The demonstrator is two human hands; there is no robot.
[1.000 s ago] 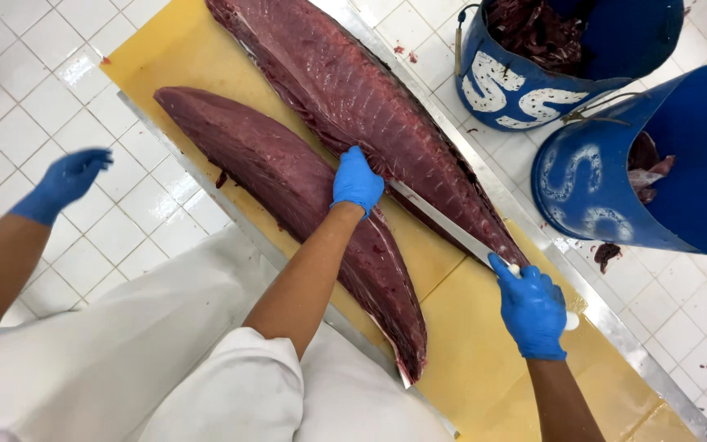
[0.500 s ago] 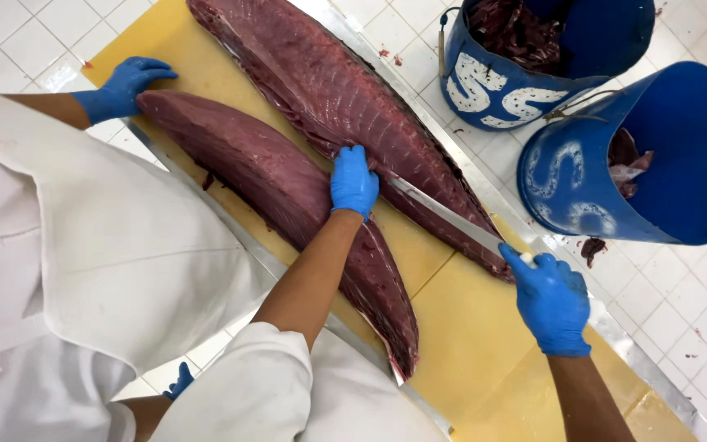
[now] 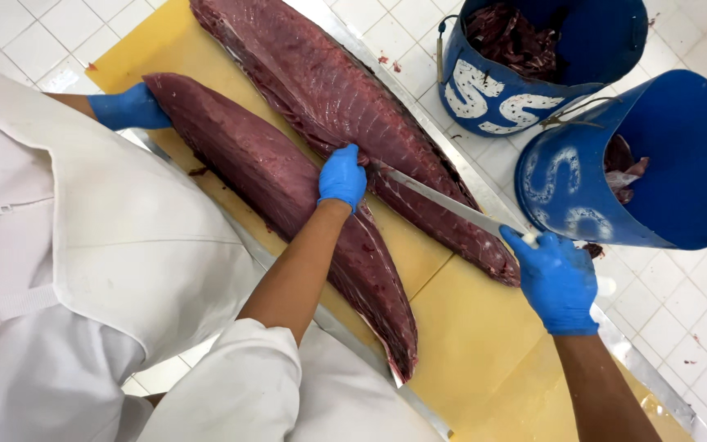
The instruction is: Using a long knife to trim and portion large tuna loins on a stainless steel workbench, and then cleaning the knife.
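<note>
Right hand (image 3: 556, 280), blue-gloved, clenched on the handle of a long narrow steel knife (image 3: 445, 205), blade laid along the large dark-red fish loin (image 3: 345, 106). Left hand (image 3: 342, 177) presses open-palmed on the nearer dark-red fish loin (image 3: 280, 188). Both loins lie on the yellow cutting board (image 3: 468, 327) on the bench.

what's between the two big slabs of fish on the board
In the head view, the left hand rests in the gap between the near slab and the far slab; lower down, bare yellow cutting board shows.
</note>
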